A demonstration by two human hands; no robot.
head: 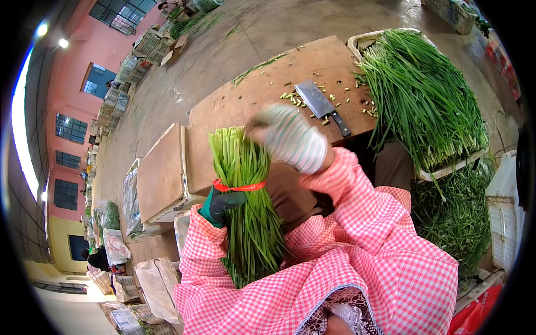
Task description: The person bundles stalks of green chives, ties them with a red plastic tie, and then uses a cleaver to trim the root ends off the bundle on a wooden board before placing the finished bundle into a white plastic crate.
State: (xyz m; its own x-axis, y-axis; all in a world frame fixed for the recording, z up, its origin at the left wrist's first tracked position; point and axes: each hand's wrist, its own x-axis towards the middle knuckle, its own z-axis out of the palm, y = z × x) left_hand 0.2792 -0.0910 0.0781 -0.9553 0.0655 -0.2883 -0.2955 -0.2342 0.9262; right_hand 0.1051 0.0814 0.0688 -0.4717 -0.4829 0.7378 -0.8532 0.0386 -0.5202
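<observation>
My left hand (pixel 222 206), in a dark green glove, grips a thick bundle of long green leafy stalks (pixel 247 213) just below a red band (pixel 239 186) wrapped around it. The pale cut ends point away from me, the leaves towards my lap. My right hand (pixel 289 136), blurred, wears a striped white-and-green glove with bare fingertips. It is at the top right of the bundle by the cut ends; whether its fingers pinch a stalk cannot be made out. Right of it, a cleaver (pixel 320 102) with a black handle lies on the wooden board among short cut stalk ends (pixel 293 99).
The brown board (pixel 234 109) spans the front. At right, a white crate (pixel 356 42) holds a heap of loose green stalks (pixel 423 92), with more greens (pixel 452 222) below it. A board-topped box (pixel 161 171) stands left. Stacked boxes line the far wall.
</observation>
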